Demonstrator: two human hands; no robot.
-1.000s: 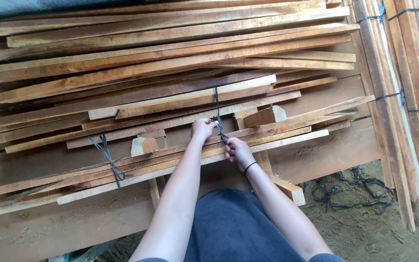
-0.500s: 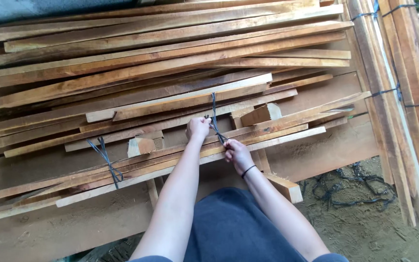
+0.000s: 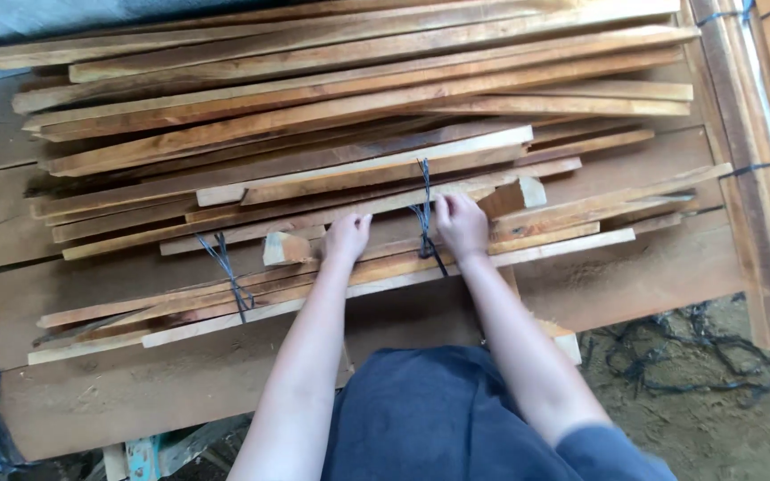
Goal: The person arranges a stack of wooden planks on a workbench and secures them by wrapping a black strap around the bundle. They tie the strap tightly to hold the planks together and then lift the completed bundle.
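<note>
Hands lay on a bundle of wooden slats (image 3: 331,283) on the workbench (image 3: 634,267): left hand (image 3: 347,237) flat, fingers together; right hand (image 3: 462,225) curled beside the dark strap (image 3: 424,214) binding the bundle, grip hidden.

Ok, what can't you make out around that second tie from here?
Head view only:
- Right hand fingertips: curled over the bundle of slats, so its grip on the dark strap is unclear.
- Left hand palm: turned away, contact hidden.
- Strap's knot: too thin to tell.
- Bundled planks: cut off by the right edge.
</note>
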